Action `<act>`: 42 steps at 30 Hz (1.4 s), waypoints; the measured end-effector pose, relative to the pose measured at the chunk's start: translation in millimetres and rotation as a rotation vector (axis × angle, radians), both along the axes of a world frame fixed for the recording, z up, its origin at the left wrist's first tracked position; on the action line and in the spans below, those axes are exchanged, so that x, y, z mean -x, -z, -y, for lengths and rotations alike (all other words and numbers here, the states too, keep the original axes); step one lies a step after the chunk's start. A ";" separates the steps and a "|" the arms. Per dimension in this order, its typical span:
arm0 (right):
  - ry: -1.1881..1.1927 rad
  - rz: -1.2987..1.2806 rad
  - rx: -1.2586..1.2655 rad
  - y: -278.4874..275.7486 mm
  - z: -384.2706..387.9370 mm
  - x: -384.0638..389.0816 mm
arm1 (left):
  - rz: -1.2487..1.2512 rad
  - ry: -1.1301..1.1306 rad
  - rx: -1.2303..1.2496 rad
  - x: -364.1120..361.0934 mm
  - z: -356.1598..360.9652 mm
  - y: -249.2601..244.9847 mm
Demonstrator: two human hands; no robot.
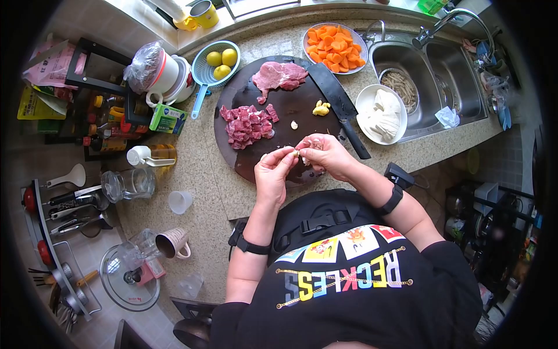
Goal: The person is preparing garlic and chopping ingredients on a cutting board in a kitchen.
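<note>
- Cutting board: we work over the round board [290, 103] on the bench [200, 152], best keeping flakes of skin clear of the meat cubes [247, 125].
- Cleaver: we let the cleaver [332, 92] lie on the board's right side and keep the right forearm off its edge.
- Hands: our left hand [275, 167] and right hand [326, 158] meet above the board's near part, the fingertips of each grip closed on one small clove [296, 153], seemingly garlic.
- Clove: we judge the step to be peeling; we do best to lift the skin at the root end with a nail, pinch lightly and strip it lengthwise.
- Sink basins [401, 57]: we count two.
- Vessels: one plate [305, 50] of orange slices [334, 51], one bowl [361, 120] of white slices [383, 113], one blue colander [201, 72].
- Meat: one slab [280, 77]; the cubes are too heaped to count.
- Yellow fruits [214, 59]: three, in the colander.
- Ginger-like pieces [321, 109]: one cluster, its number unclear.
- Loose clove [294, 125]: one, between cubes and cluster.
</note>
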State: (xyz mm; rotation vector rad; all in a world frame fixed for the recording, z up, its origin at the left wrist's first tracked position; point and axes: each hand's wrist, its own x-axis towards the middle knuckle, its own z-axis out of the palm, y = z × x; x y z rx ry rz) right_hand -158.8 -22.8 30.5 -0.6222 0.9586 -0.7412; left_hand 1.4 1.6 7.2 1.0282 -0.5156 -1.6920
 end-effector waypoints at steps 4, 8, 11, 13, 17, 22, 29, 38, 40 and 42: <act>-0.084 -0.299 0.220 2.5 0.8 0.6 | 0.241 0.025 0.189 1.5 1.2 -1.4; -0.070 -0.522 0.515 13.2 -0.3 -2.8 | 0.462 0.003 0.360 3.3 1.3 2.9; -0.024 -0.669 0.763 14.9 -2.0 -4.8 | 0.434 0.008 0.330 5.6 0.6 1.5; -0.015 -0.599 0.604 18.2 -3.3 -5.0 | 0.361 0.011 0.296 6.7 -0.4 0.3; 0.003 -0.311 0.251 8.1 -5.3 -3.4 | 0.070 -0.003 0.096 8.4 -2.1 -3.0; 0.076 0.163 -0.084 3.3 -0.9 -0.3 | -0.199 -0.031 -0.063 6.6 -2.5 1.7; 0.076 0.250 -0.151 3.1 -2.5 -3.0 | -0.462 -0.024 -0.221 1.0 -0.9 13.0; 0.073 0.191 -0.132 7.0 -2.5 -0.6 | -0.298 -0.094 -0.204 2.3 -0.5 3.1; 0.074 0.204 -0.141 8.4 -3.0 -2.4 | -0.283 -0.096 -0.196 3.4 -0.6 1.0; 0.088 0.181 -0.127 3.9 -3.7 -5.5 | -0.267 -0.099 -0.187 4.3 -0.9 -0.7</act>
